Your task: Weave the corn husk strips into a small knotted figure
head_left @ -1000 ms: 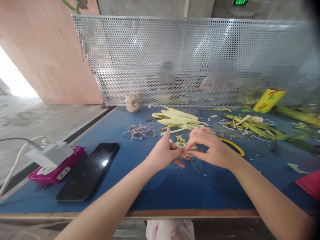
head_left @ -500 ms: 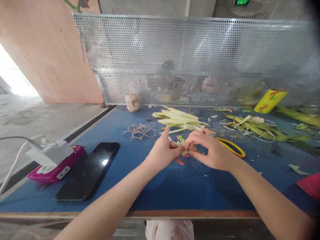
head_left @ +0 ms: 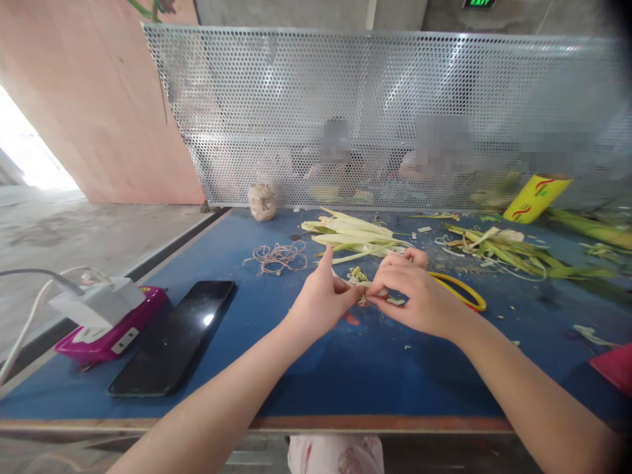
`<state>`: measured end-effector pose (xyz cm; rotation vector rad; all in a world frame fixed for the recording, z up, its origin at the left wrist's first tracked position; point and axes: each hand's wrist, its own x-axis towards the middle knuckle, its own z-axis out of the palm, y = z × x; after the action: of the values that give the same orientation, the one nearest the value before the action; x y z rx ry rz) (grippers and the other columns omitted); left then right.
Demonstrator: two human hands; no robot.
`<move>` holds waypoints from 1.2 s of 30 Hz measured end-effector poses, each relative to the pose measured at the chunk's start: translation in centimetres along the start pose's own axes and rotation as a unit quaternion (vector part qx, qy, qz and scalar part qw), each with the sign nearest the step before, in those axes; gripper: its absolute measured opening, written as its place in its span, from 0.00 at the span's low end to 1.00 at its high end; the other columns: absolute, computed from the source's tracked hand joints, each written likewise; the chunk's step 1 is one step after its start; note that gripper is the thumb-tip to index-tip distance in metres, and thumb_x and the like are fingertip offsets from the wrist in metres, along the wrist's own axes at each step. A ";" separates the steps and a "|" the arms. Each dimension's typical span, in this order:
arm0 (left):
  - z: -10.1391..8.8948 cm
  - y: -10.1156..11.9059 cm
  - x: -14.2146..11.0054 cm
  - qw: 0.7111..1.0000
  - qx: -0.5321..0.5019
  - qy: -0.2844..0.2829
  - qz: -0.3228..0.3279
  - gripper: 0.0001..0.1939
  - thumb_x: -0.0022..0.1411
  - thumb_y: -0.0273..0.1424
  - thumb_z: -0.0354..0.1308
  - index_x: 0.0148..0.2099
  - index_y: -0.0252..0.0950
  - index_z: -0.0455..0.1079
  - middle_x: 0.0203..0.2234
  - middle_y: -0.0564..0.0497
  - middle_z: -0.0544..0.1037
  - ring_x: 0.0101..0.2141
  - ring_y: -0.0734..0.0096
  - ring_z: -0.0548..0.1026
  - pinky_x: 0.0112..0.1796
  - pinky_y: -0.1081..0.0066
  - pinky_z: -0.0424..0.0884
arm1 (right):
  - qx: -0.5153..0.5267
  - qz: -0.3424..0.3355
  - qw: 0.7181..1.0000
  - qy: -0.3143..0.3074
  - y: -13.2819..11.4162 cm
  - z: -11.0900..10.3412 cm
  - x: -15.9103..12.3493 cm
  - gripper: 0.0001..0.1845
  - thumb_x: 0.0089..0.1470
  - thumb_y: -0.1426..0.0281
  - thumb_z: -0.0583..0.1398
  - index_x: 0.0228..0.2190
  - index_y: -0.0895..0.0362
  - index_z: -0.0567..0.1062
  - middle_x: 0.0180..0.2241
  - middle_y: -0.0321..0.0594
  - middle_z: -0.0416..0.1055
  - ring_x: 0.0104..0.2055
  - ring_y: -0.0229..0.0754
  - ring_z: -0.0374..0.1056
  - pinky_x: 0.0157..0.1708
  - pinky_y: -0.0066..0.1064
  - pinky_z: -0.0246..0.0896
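Over the middle of the blue table, my left hand (head_left: 323, 297) and my right hand (head_left: 417, 297) meet at the fingertips. Each is closed in a pinch on a small pale piece of corn husk (head_left: 363, 300), mostly hidden by the fingers; my left thumb sticks up. Just beyond the fingertips show pale green-yellow scraps (head_left: 356, 274). A heap of pale corn husks (head_left: 350, 234) lies behind them. Beside my right hand is a yellow ring (head_left: 461, 291), partly covered by that hand. A loose tangle of thin string (head_left: 279, 257) lies to the left of my hands.
At left are a black phone (head_left: 172, 339) and a magenta power strip (head_left: 148, 316) with a white adapter (head_left: 99, 301). Greener husks (head_left: 508, 250) and a yellow roll (head_left: 537, 199) lie at right. A wrapped lump (head_left: 261, 201) stands before the perforated metal screen (head_left: 306, 85); people sit behind it.
My right hand has shifted slightly and its fingers have moved a little at the pinch. My left hand stays almost in place. The red item at the right edge shows less.
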<state>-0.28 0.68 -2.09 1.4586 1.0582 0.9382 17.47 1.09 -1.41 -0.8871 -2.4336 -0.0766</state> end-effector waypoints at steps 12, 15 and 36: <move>0.1 0.2 -0.2 0.998 0.058 -0.007 -0.001 0.49 0.54 0.28 0.56 0.65 0.31 0.23 0.24 0.49 0.78 0.18 0.71 0.73 0.14 0.75 0.67 | -0.004 -0.005 0.999 -0.038 -0.2 0.0 -0.1 0.07 0.52 0.75 0.55 0.23 0.55 0.66 0.23 0.32 0.67 0.32 0.39 0.60 0.40 0.37 0.40; 0.1 0.5 -0.3 0.997 0.079 -0.009 -0.006 0.47 0.55 0.27 0.54 0.65 0.30 0.24 0.24 0.49 0.79 0.11 0.78 0.65 0.13 0.77 0.65 | -0.012 -0.017 0.999 -0.048 -0.3 0.0 -0.1 0.08 0.52 0.75 0.55 0.23 0.55 0.66 0.23 0.33 0.68 0.32 0.38 0.60 0.41 0.37 0.40; 0.4 0.7 -0.3 0.998 0.062 0.016 -0.024 0.46 0.53 0.25 0.57 0.65 0.28 0.29 0.22 0.50 0.77 0.14 0.75 0.69 0.14 0.76 0.67 | -0.055 0.013 0.997 -0.052 -0.8 0.2 0.2 0.08 0.49 0.77 0.54 0.21 0.56 0.63 0.22 0.32 0.64 0.31 0.38 0.59 0.40 0.36 0.42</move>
<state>0.11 0.28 -1.41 1.5170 1.1872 0.8764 16.80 0.60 -1.37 -0.9939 -2.5344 -0.1588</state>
